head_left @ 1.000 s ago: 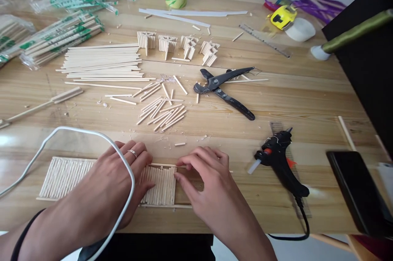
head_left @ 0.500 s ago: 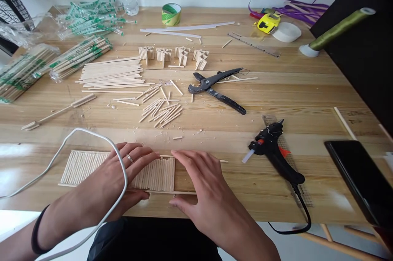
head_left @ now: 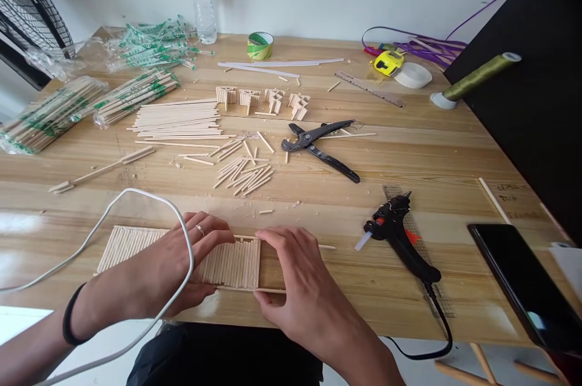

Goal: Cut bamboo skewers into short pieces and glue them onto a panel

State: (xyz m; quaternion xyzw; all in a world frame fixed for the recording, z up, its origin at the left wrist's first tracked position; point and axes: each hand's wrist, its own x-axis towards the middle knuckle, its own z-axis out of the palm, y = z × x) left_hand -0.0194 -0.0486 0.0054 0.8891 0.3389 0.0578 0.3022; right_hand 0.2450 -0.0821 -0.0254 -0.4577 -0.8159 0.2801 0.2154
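Observation:
A flat panel of short wooden sticks (head_left: 239, 265), set side by side between two long rails, lies near the table's front edge. My left hand (head_left: 193, 259) straddles its middle, fingers at the far rail and thumb at the near one. At the panel's right end, my right hand (head_left: 295, 271) spans the two rails, fingertips on the far one and thumb against the near one. A white cable (head_left: 186, 240) passes in front of my left hand. Part of the panel is hidden under that hand.
A black glue gun (head_left: 402, 234) lies to the right, beside a black phone (head_left: 518, 277). Black cutters (head_left: 309, 140) and a pile of cut sticks (head_left: 245, 174) lie beyond my hands. Small stick assemblies (head_left: 250, 98), long sticks (head_left: 177, 119) and a water bottle (head_left: 202, 4) stand farther back.
The view has tilted up a little and shifted, so the table things sit lower in it. My right thumb has come in against the near rail. Both hands stay at the panel.

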